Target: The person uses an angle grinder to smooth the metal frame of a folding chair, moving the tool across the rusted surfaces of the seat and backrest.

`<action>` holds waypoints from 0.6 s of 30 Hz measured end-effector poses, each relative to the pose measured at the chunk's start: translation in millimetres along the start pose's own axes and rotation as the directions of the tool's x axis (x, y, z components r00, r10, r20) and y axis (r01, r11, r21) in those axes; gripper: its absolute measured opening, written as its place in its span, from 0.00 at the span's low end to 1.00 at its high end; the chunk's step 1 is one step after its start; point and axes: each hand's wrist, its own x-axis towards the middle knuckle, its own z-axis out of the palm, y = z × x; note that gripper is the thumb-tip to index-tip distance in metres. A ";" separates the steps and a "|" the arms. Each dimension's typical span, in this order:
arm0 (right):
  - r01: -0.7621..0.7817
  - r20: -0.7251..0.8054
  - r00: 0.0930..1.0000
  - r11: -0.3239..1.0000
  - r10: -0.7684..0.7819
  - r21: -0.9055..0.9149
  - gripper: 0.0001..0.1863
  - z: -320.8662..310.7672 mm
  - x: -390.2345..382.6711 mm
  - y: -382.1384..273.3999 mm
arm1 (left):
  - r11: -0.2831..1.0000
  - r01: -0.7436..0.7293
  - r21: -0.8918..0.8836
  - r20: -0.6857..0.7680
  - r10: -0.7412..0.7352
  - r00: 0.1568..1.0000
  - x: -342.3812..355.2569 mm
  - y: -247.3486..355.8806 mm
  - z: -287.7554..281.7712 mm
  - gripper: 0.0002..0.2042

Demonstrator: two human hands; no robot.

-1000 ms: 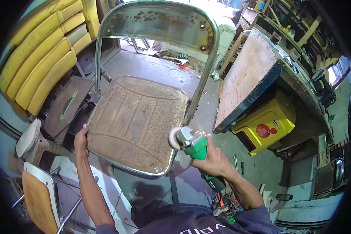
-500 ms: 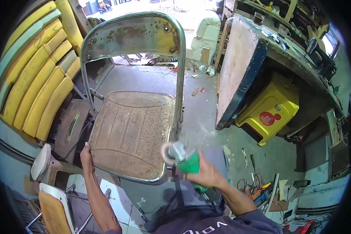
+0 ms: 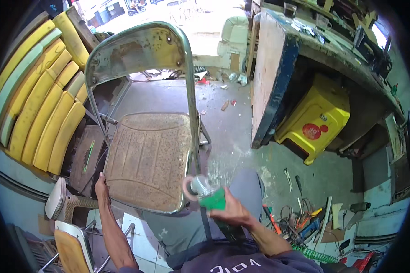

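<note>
A rusty metal folding chair (image 3: 148,157) stands in front of me, its worn seat bare and its curved backrest stained and rusted. My left hand (image 3: 103,187) is closed on the left front edge of the seat. In my right hand (image 3: 234,208) is a green angle grinder (image 3: 212,200) with a silver head and a round disc. The disc lies right beside the seat's right front edge; whether it touches the metal I cannot tell. My right fingers wrap the green body and are partly hidden.
Yellow and green foam strips (image 3: 43,95) lean at the left above a small stool (image 3: 68,202). A wooden workbench (image 3: 278,73) stands to the right, with a yellow plastic stool (image 3: 316,120) under it. Hand tools and cables (image 3: 300,223) lie on the floor at the lower right.
The chair's backrest has swung left and looks more angled. The grinder has shifted slightly left and down along the seat's edge. My left hand keeps its hold, and the whole view has shifted a little.
</note>
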 end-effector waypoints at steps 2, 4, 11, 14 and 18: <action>-0.056 -0.021 0.998 0.996 0.058 0.070 0.44 -0.7 17.2 -2.1 | 1.000 0.014 0.024 0.003 -0.014 1.000 1.4 0.9 -3.2 0.31; -0.030 -0.036 0.999 0.991 0.035 0.134 0.43 3.1 27.9 5.2 | 0.999 0.014 -0.048 -0.003 -0.014 1.000 -2.2 3.9 0.9 0.29; 0.077 -0.010 0.997 0.943 -0.078 0.324 0.41 24.0 9.6 24.2 | 0.998 0.011 0.068 -0.060 -0.007 0.998 -28.2 31.5 22.3 0.28; -0.017 -0.013 1.000 0.916 0.024 0.401 0.40 13.0 33.7 4.4 | 0.983 0.056 0.172 -0.143 -0.032 0.989 -34.3 38.1 25.4 0.29; 0.070 -0.046 0.997 0.947 -0.058 0.314 0.41 31.5 15.3 39.6 | 0.993 -0.044 0.106 -0.094 0.054 0.994 -34.6 37.6 24.9 0.30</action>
